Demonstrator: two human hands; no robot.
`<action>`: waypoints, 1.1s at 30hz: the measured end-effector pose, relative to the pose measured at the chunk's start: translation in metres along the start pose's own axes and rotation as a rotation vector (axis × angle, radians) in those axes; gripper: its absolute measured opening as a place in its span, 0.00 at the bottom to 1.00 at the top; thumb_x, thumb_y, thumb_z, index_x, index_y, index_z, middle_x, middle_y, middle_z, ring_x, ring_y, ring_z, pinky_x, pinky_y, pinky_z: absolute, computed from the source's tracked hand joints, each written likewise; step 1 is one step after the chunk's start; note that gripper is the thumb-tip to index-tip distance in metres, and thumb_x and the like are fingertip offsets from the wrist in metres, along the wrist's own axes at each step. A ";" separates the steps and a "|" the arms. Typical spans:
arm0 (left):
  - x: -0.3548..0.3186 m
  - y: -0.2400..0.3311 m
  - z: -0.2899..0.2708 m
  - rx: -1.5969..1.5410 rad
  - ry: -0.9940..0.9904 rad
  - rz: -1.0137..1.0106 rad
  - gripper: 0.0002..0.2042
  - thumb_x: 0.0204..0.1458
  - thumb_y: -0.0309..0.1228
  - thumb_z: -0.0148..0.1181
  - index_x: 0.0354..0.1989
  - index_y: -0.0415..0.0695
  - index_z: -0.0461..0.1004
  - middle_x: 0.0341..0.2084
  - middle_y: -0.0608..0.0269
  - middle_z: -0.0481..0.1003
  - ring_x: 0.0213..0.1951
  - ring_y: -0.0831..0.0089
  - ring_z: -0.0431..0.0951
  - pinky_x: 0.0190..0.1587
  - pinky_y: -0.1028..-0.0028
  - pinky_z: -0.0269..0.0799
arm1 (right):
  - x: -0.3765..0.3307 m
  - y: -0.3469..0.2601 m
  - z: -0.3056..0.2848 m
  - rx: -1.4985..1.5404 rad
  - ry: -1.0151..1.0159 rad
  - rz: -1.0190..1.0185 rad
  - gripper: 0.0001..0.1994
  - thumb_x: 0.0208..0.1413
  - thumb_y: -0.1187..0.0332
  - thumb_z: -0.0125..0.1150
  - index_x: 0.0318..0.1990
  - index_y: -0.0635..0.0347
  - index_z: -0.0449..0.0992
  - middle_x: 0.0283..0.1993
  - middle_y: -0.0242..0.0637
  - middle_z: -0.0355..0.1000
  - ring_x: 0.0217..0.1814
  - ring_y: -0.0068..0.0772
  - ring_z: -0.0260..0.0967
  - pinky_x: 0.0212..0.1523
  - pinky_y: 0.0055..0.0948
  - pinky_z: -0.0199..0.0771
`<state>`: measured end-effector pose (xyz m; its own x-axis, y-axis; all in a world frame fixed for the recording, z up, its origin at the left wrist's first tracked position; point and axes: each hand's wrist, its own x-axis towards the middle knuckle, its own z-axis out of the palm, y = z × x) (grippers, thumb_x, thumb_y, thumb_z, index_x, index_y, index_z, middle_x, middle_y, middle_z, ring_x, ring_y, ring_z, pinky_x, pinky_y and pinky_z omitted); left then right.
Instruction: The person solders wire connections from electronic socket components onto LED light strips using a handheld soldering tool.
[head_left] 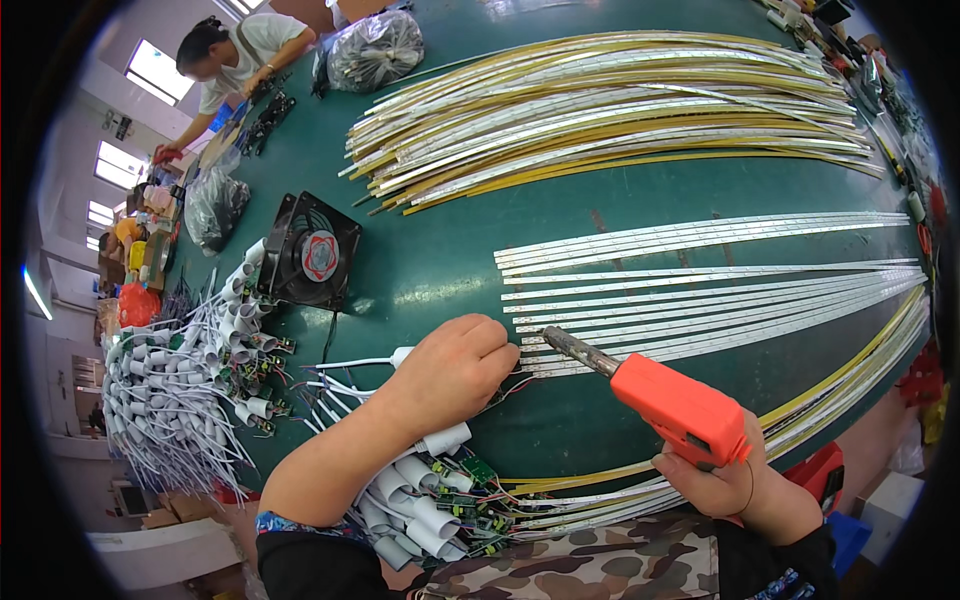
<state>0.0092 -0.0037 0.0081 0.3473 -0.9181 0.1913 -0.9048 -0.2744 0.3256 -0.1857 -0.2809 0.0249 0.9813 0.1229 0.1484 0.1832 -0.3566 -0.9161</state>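
Observation:
My right hand (725,485) grips an orange soldering gun (680,405) whose dark metal tip (572,347) points left at the ends of white light strips (700,300) laid in a row on the green table (450,260). My left hand (455,365) is closed, pressing thin red and black wires against the strip ends just left of the tip. A white tube with a wire (400,357) sticks out from under this hand.
A heap of white tube parts with small circuit boards (430,510) lies under my left forearm, another pile (190,380) at the left. A black fan (310,252) stands behind. A yellow-white strip bundle (600,110) fills the far table. Another person (240,55) works far left.

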 end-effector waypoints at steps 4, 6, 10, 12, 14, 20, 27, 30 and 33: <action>0.000 0.000 0.000 -0.002 0.006 0.008 0.12 0.41 0.20 0.64 0.37 0.40 0.79 0.32 0.59 0.71 0.39 0.57 0.77 0.43 0.61 0.75 | 0.000 -0.002 0.000 0.001 0.000 0.020 0.30 0.49 0.75 0.71 0.59 0.76 0.68 0.49 0.53 0.76 0.41 0.43 0.79 0.45 0.34 0.79; 0.001 0.000 -0.001 0.004 -0.004 0.003 0.12 0.41 0.20 0.64 0.37 0.40 0.79 0.32 0.59 0.71 0.39 0.57 0.77 0.43 0.61 0.75 | -0.001 0.000 0.000 -0.004 0.004 0.007 0.30 0.49 0.75 0.71 0.59 0.76 0.68 0.48 0.52 0.76 0.40 0.42 0.79 0.44 0.33 0.79; 0.001 0.001 -0.001 0.019 -0.023 -0.010 0.12 0.40 0.21 0.65 0.36 0.40 0.79 0.32 0.59 0.72 0.39 0.57 0.77 0.44 0.62 0.75 | -0.001 0.002 -0.001 0.000 0.015 -0.016 0.30 0.48 0.75 0.71 0.59 0.76 0.68 0.48 0.51 0.76 0.38 0.42 0.79 0.42 0.33 0.79; 0.001 0.002 -0.002 0.025 -0.021 -0.011 0.12 0.41 0.21 0.65 0.36 0.41 0.80 0.32 0.60 0.72 0.39 0.57 0.77 0.44 0.62 0.75 | -0.002 0.001 -0.001 0.002 0.021 -0.019 0.30 0.48 0.75 0.71 0.59 0.76 0.68 0.48 0.51 0.76 0.38 0.41 0.79 0.42 0.33 0.79; 0.001 0.003 -0.002 0.031 -0.019 -0.014 0.11 0.41 0.21 0.65 0.36 0.41 0.80 0.32 0.60 0.72 0.39 0.58 0.77 0.44 0.62 0.75 | -0.002 0.002 -0.001 0.004 0.025 -0.022 0.30 0.48 0.75 0.72 0.59 0.76 0.68 0.48 0.51 0.76 0.38 0.41 0.79 0.42 0.33 0.79; 0.003 0.002 -0.006 0.063 -0.049 -0.016 0.08 0.43 0.22 0.65 0.34 0.42 0.79 0.32 0.61 0.73 0.38 0.58 0.78 0.42 0.63 0.75 | -0.005 0.004 0.000 -0.003 0.035 -0.037 0.30 0.48 0.75 0.72 0.59 0.75 0.68 0.48 0.51 0.76 0.37 0.41 0.79 0.42 0.33 0.79; -0.001 0.000 0.007 -0.028 0.149 -0.068 0.10 0.40 0.21 0.68 0.33 0.45 0.78 0.32 0.62 0.75 0.36 0.60 0.77 0.41 0.62 0.73 | -0.003 0.004 0.000 0.006 0.025 -0.002 0.30 0.49 0.74 0.71 0.60 0.75 0.68 0.45 0.48 0.76 0.33 0.38 0.76 0.38 0.32 0.77; 0.000 -0.001 0.007 -0.038 0.168 -0.063 0.11 0.40 0.21 0.68 0.33 0.45 0.78 0.30 0.64 0.75 0.35 0.60 0.77 0.41 0.62 0.72 | -0.001 0.005 0.001 0.029 0.018 0.014 0.31 0.48 0.75 0.71 0.61 0.75 0.68 0.43 0.47 0.77 0.32 0.37 0.76 0.38 0.32 0.77; -0.001 -0.002 0.007 -0.038 0.146 -0.059 0.10 0.40 0.21 0.68 0.33 0.45 0.78 0.28 0.65 0.75 0.35 0.61 0.77 0.40 0.62 0.71 | 0.002 0.002 0.001 0.061 -0.014 0.058 0.31 0.48 0.75 0.71 0.61 0.74 0.68 0.42 0.46 0.77 0.32 0.38 0.76 0.38 0.32 0.77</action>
<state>0.0091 -0.0045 0.0005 0.4343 -0.8485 0.3023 -0.8727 -0.3133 0.3744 -0.1837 -0.2809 0.0231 0.9891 0.1171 0.0895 0.1217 -0.3063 -0.9441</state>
